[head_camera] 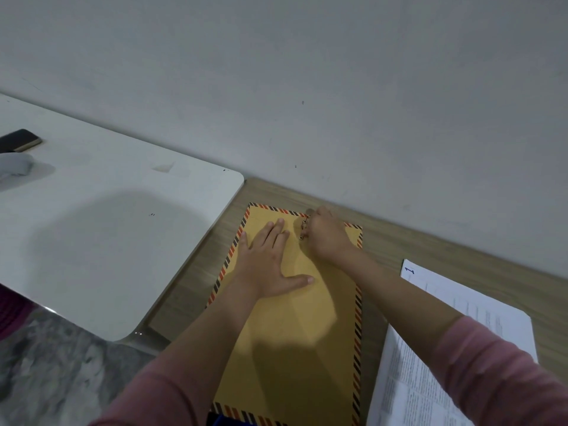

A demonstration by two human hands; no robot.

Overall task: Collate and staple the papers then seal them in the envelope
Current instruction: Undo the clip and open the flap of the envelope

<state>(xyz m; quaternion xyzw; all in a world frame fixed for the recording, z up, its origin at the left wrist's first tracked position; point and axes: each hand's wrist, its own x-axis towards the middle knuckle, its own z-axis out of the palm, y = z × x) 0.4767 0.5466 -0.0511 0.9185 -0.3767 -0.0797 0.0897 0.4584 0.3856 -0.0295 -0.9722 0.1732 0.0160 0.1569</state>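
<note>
A large yellow-brown envelope (307, 318) with a red-and-black striped border lies lengthwise on the wooden desk (384, 241). My left hand (267, 259) presses flat on its upper half with the fingers spread. At the envelope's far edge, my right hand (325, 235) is curled, its fingertips pinched on a thin string with small dark eyelets at the flap. The envelope's contents are hidden. Printed white sheets (461, 305), the top one marked with a blue "1", lie to the right of the envelope.
A white table (107, 226) adjoins the desk on the left, with a dark flat object (18, 139) and a grey object (13, 167) at its far left. A blue item (227, 421) peeks out at the envelope's near edge. A grey wall runs behind.
</note>
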